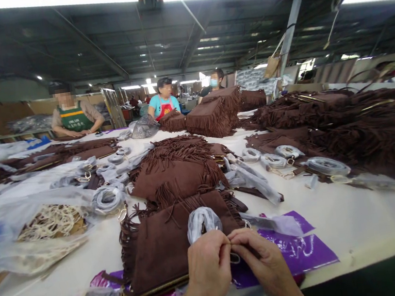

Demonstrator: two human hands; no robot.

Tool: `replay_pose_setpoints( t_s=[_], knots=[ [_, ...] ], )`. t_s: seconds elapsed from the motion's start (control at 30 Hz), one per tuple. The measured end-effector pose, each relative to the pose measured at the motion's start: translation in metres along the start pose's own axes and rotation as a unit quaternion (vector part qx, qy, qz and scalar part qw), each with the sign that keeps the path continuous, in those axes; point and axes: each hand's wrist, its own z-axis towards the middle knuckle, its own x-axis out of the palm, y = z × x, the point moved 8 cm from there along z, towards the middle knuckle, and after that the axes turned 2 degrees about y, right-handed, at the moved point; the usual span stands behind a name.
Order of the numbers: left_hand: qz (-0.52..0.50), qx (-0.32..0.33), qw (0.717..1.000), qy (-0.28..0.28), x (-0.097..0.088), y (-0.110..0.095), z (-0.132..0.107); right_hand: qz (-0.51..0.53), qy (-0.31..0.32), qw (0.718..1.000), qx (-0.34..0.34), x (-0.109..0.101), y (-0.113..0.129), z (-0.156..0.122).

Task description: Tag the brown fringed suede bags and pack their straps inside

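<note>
My left hand (209,261) and my right hand (259,257) meet at the fingertips above the front of the table. Both pinch a thin white cord, and a small loop of it (235,259) hangs below the fingers. The pinched part itself is mostly hidden. Just behind my left hand, a coiled strap in clear wrap (203,221) rests on a brown fringed bag (159,241). That bag lies flat, with its gold zipper (158,289) toward me. Beneath it is a purple printed plastic sheet (300,251).
More fringed bags (175,175) lie behind, with a tall stack (210,112) farther back and a large pile (364,134) on the right. Wrapped strap coils (107,200) are scattered around. A clear plastic bag of pale cords (55,221) sits left. Several people stand across the table.
</note>
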Motion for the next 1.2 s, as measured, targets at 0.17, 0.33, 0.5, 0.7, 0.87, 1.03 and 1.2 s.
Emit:
replay_pose_setpoints(
  t_s=[0.17, 0.33, 0.5, 0.7, 0.87, 1.03, 1.2],
  knots=[
    [-0.079, 0.038, 0.996, 0.014, -0.033, 0.003, -0.015, -0.099, -0.014, 0.99, 0.103, -0.021, 0.004, 0.021],
    [0.092, 0.035, 0.994, 0.049, -0.062, 0.03, -0.038, -0.24, 0.066, 0.962, 0.115, 0.018, 0.016, 0.06],
    [0.294, 0.063, 0.945, 0.13, -0.06, 0.04, -0.046, -0.176, 0.102, 0.972, 0.117, 0.034, 0.014, 0.07],
    [0.357, 0.079, 0.923, 0.12, -0.072, 0.035, -0.022, 0.112, -0.021, 0.982, 0.149, -0.029, 0.03, 0.032],
    [0.359, 0.067, 0.929, 0.056, -0.102, 0.017, 0.011, 0.007, -0.123, 0.991, 0.056, -0.049, 0.05, -0.022],
    [0.373, 0.075, 0.924, 0.044, -0.111, -0.009, 0.023, -0.166, -0.053, 0.966, -0.189, 0.003, 0.072, -0.036],
    [0.344, 0.092, 0.933, 0.049, -0.105, -0.023, 0.017, -0.478, 0.08, 0.874, -0.044, 0.092, 0.042, 0.01]
  ],
)
